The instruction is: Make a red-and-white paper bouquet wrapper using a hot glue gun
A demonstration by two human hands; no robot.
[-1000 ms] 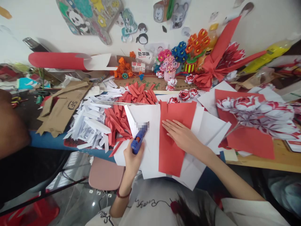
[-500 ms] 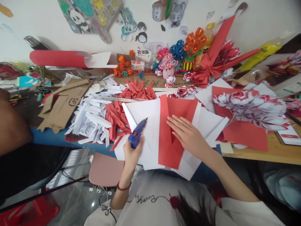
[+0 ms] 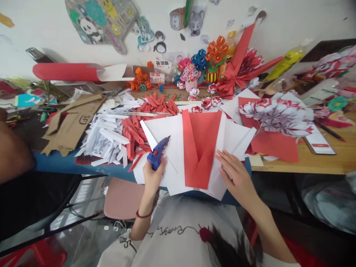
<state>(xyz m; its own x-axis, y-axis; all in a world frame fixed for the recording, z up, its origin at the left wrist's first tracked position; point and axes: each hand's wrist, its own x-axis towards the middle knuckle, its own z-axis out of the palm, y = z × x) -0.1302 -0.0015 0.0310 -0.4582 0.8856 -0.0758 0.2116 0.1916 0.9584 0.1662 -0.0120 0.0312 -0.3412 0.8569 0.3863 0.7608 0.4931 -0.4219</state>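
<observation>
Cluttered counter (image 3: pixel 314 164) along a white wall (image 3: pixel 151 11) with pasted cut-outs (image 3: pixel 90 29); white strips (image 3: pixel 102 137) and red strips (image 3: pixel 136 129) heaped left, paper flowers (image 3: pixel 275 115) right. At near middle, red paper (image 3: pixel 201 148) over white sheets (image 3: pixel 175 152). In curled grip of left hand (image 3: pixel 152 178), blue glue gun (image 3: pixel 155 157); with right hand (image 3: pixel 237 176) spread, gripping nothing, at white sheets just right of red paper. Cut off at left: co-worker's arm (image 3: pixel 15 148). Nozzle (image 3: pixel 168 138) contact unclear. Versus earlier frame: right hand now off red paper.

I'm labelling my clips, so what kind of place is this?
Probably a paper-craft workspace: there's a blue glue gun in the left hand, plus white paper strips and red-and-white flowers.
</observation>
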